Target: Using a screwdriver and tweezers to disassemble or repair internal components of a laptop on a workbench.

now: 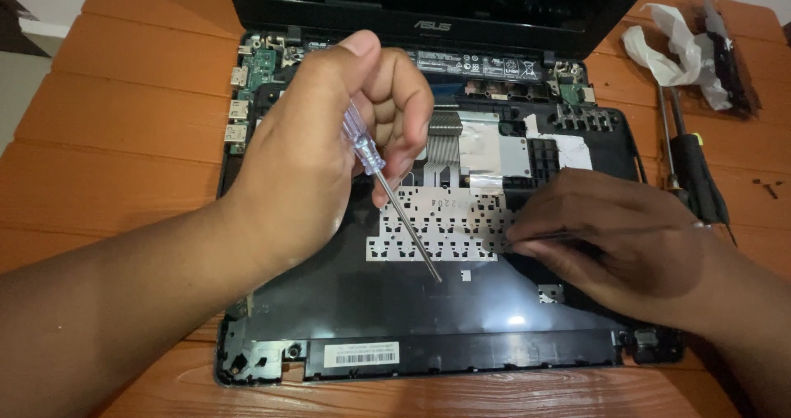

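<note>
Two hands at work over an opened laptop on an orange wooden table.

The left hand [317, 150] is curled shut around a small screwdriver [387, 191], pinching its clear handle between thumb and bent fingers. The screwdriver's long axis slants from upper left to lower right, handle up by the fingers, thin metal shaft pointing down and right, its tip just above the black inner shell of the laptop [362, 298] below a pale perforated metal plate [428, 224]. To the right, the right hand [614, 228] lies low on the shell, fingers pressed together around slim metal tweezers [540, 237] that lie nearly level, tips pointing left at the plate's right edge. Further right, on the table [124, 105], two dark-handled screwdrivers [692, 171] lie beside a crumpled white cloth [676, 51].
</note>
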